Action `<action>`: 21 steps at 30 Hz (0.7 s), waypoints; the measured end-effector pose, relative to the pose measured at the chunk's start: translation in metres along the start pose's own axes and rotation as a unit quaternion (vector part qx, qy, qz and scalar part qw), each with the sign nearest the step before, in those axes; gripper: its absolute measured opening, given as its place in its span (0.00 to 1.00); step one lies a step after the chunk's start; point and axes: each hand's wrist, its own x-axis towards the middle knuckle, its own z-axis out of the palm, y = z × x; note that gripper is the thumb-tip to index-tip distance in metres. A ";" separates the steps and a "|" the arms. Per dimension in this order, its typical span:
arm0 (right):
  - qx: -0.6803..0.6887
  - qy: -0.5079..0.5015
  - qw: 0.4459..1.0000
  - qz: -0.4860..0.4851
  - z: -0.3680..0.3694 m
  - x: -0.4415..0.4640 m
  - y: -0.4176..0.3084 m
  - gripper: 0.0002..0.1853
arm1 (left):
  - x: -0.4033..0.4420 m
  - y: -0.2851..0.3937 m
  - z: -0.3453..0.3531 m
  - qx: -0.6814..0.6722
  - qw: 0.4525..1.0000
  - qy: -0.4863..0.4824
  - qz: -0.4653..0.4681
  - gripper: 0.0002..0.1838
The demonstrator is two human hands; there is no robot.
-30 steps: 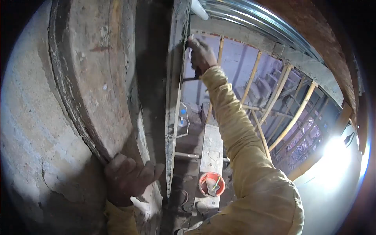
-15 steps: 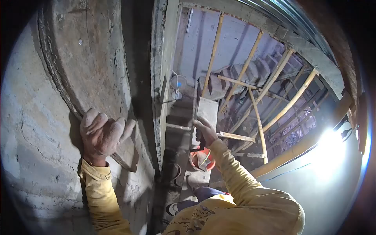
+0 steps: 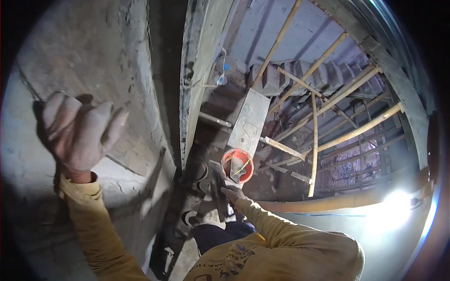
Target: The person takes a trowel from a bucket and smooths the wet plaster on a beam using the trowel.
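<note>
My left hand (image 3: 82, 131) is closed, its fingers curled over the edge of a wide, weathered board (image 3: 126, 136) lying against the plastered wall. Low in the middle, my right hand (image 3: 233, 193) is closed on a long, flat grey tool that looks like a plastering float (image 3: 218, 187); its handle is hidden. Just beyond that hand stands an orange bucket (image 3: 250, 161). A grey trowel-like blade (image 3: 235, 165) leans inside it, beside a thin yellow-green strip.
The bucket rests on a narrow plank (image 3: 253, 107). Bamboo poles (image 3: 315, 136) form a framework on the right, near a bright lamp (image 3: 398, 200). Concrete steps (image 3: 300, 77) rise behind. A pale upright column (image 3: 201, 61) divides the view, and a drop lies below.
My right hand has moved down and toward my body, from above the plank to beside the bucket, with the float. My left hand appears farther left, still on the board; the view has shifted.
</note>
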 end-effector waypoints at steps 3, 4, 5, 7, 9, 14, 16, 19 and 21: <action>0.066 -0.016 0.998 -0.015 0.007 0.004 -0.036 0.29 | 0.003 -0.006 -0.005 0.024 0.997 -0.064 0.022 0.09; 0.053 -0.042 0.998 -0.008 0.008 0.018 -0.036 0.29 | -0.005 -0.008 -0.006 0.020 0.996 -0.090 0.014 0.08; 0.041 -0.069 0.997 -0.003 0.012 0.028 -0.028 0.29 | -0.014 -0.011 -0.007 0.016 0.993 -0.116 0.007 0.08; 0.038 -0.062 0.997 0.027 0.028 0.075 0.017 0.26 | -0.034 -0.016 -0.010 -0.001 0.990 -0.140 -0.027 0.10; 0.031 -0.044 0.997 0.060 0.026 0.084 0.017 0.23 | -0.055 -0.018 -0.015 -0.009 0.986 -0.151 -0.064 0.14; 0.244 0.043 0.966 -0.073 0.046 0.110 -0.016 0.20 | -0.030 -0.013 -0.029 0.157 0.973 -0.168 0.023 0.15; 0.405 -0.022 0.909 -0.102 0.035 0.107 -0.070 0.19 | -0.027 -0.006 -0.027 0.158 0.971 -0.177 -0.005 0.15; 0.354 0.006 0.880 -0.316 0.027 0.137 -0.137 0.21 | -0.015 0.009 -0.021 0.181 0.965 -0.186 -0.033 0.15; 0.315 0.001 0.869 -0.383 0.012 0.148 -0.188 0.21 | -0.017 0.016 -0.022 0.161 0.964 -0.189 -0.089 0.14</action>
